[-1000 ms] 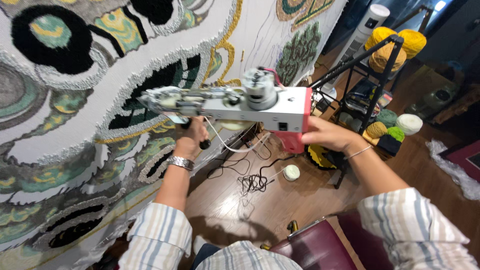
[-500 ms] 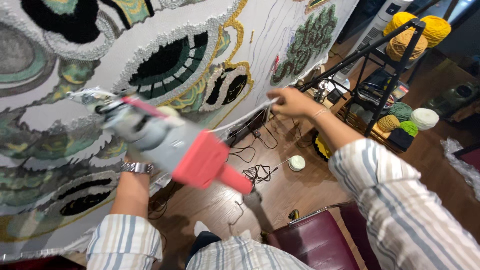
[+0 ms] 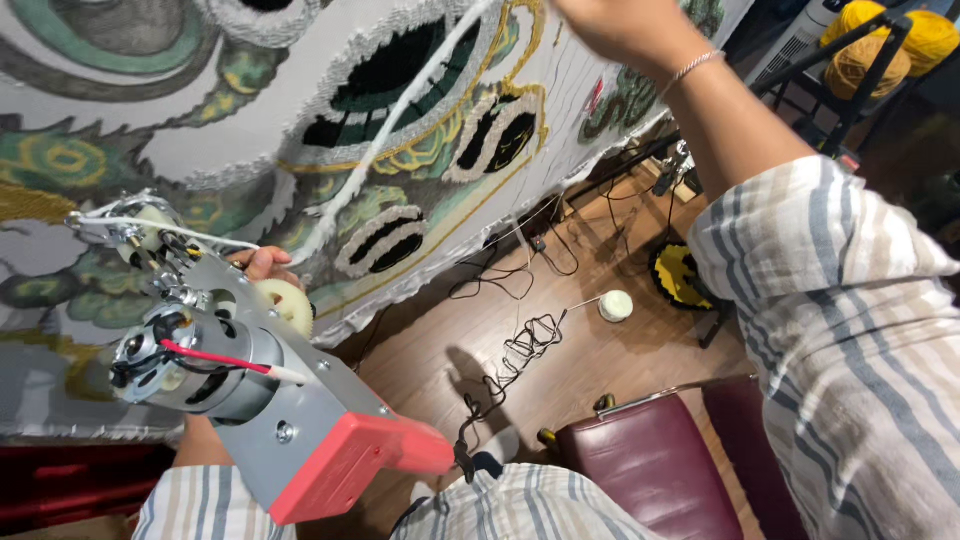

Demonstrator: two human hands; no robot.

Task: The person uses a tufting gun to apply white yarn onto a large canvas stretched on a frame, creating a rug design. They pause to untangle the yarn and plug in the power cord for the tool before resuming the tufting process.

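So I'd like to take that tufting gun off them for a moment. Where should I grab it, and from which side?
Probably the red handle at the rear of the tufting gun, coming from the person's side. It sticks out bare, while the left hand holds farther forward, by the cream gear. The front carries the needle parts and the white yarn running up to the right hand.

No packages, signs or screens in view. One possible label: a small red patch [image 3: 596, 98] on the white backing cloth [image 3: 560, 110], just left of the green motif [image 3: 625, 100] at the cloth's right edge; its shape and any print are too blurred to tell. The white appliance [image 3: 800, 45] to the right of the cloth, top of frame, shows only a slatted front, with no display visible from here. Nothing else label-like near the cloth.
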